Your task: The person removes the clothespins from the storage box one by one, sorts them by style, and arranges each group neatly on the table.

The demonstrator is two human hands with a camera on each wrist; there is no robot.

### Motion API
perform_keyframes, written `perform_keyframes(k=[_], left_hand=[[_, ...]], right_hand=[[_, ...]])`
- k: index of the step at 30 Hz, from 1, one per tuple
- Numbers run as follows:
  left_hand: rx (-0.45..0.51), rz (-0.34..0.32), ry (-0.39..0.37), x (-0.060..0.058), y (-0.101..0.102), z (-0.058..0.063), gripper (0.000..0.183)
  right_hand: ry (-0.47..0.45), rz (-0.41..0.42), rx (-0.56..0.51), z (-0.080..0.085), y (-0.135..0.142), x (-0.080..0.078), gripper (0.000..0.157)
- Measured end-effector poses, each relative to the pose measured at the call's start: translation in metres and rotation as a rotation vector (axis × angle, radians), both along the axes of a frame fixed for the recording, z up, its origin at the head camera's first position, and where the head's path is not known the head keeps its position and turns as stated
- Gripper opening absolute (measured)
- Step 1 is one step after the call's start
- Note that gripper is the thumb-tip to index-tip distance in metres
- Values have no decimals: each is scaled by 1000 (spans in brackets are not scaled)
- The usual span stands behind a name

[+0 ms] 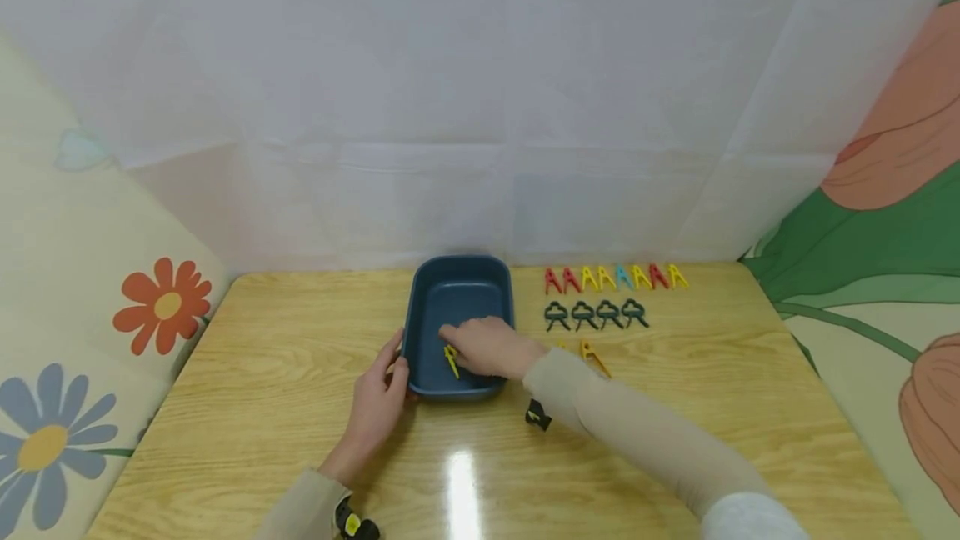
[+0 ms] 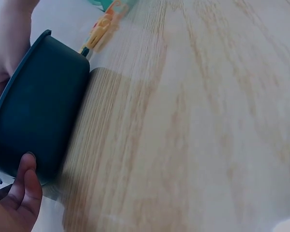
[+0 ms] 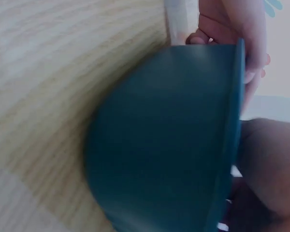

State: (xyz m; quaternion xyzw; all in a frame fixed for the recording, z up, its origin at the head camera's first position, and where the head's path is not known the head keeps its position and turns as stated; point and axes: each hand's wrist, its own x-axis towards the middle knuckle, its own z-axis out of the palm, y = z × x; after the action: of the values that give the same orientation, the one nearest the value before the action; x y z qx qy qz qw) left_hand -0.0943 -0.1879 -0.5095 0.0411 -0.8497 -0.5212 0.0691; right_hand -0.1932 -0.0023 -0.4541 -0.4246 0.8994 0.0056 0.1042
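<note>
A dark blue, deep rectangular tray [image 1: 461, 272] stands on the wooden table. My left hand [image 1: 381, 394] grips its left wall near the front corner; in the left wrist view, the fingers [image 2: 30, 186] press against the outside of the wall. My right hand [image 1: 483, 346] reaches over the right rim into the tray, its fingers curled down at a yellow spring clip [image 1: 452, 362]. The fingertips are mostly hidden there. In the right wrist view the tray's outer wall [image 3: 159, 145] covers much of the scene.
Right of the tray, a back row of red, yellow and blue clips [image 1: 622, 277] lies beyond a row of dark green clips [image 1: 596, 315]. Closer in are an orange clip [image 1: 595, 357] and a yellow one, partly behind my right sleeve [image 1: 637, 423]. A white sheet [image 1: 465, 107] hangs behind the table.
</note>
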Motion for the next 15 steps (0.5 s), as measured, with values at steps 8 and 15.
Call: perform_keyframes(k=[8, 15], left_hand=[[5, -3, -9, -1, 0, 0, 50], [-7, -5, 6, -2, -1, -2, 50]], right_hand=[[51, -109, 9, -7, -4, 6, 35], [29, -116, 21, -12, -6, 5, 29]])
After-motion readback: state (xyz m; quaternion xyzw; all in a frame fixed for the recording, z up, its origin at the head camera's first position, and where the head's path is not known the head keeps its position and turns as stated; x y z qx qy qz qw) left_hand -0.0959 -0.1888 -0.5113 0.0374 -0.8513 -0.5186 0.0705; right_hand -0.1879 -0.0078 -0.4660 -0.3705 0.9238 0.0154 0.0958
